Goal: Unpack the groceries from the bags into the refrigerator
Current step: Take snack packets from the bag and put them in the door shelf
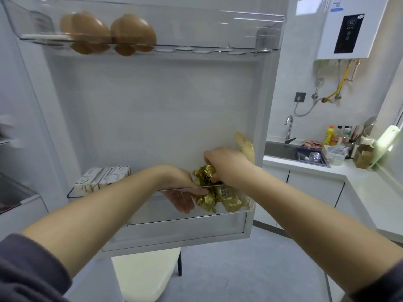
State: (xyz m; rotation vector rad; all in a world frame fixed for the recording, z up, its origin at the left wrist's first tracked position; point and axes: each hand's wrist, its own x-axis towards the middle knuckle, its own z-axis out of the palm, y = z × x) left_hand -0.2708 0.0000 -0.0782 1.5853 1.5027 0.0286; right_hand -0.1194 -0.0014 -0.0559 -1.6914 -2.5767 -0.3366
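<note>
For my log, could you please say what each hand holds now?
Left hand: open, touching the gold packets.
Right hand: gripping the top gold packet.

Left sleeve (28, 271): we wear dark grey-purple cloth, softly creased, ending above our forearm.
Right sleeve (386, 284): same dark cloth, only its edge showing.
Left hand (177, 182), right hand (226, 164): bare, like our forearms.

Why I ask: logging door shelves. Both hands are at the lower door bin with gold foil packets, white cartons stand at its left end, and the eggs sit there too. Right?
No: head view shows the eggs in the top door shelf. The left hand and right hand are at the lower door bin with gold foil packets, white cartons at its left end.
</note>
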